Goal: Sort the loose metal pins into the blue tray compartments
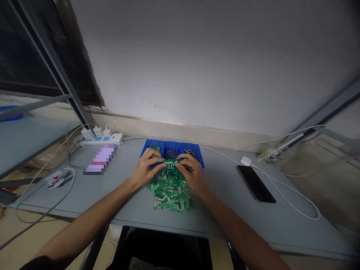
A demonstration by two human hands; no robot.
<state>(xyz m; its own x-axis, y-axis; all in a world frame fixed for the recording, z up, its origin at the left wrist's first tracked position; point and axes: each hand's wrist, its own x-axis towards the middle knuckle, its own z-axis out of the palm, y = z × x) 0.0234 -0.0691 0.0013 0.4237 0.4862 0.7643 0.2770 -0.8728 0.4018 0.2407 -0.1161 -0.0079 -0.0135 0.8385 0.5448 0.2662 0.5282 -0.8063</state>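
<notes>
A pile of small green circuit boards (171, 191) lies on the grey table (225, 202) in front of me. Above the pile, both hands pinch one green board strip (171, 162) between them. My left hand (147, 167) grips its left end with curled fingers. My right hand (191, 170) grips its right end the same way. Just behind the hands stand three blue bins (172, 150) side by side, holding small dark metal parts.
A black phone (255, 183) lies screen-up at the right, with a white charger (245, 161) and cable beside it. A white power strip (101, 139) with plugs and another phone (100, 160) sit at the left. Metal shelf frames flank the table.
</notes>
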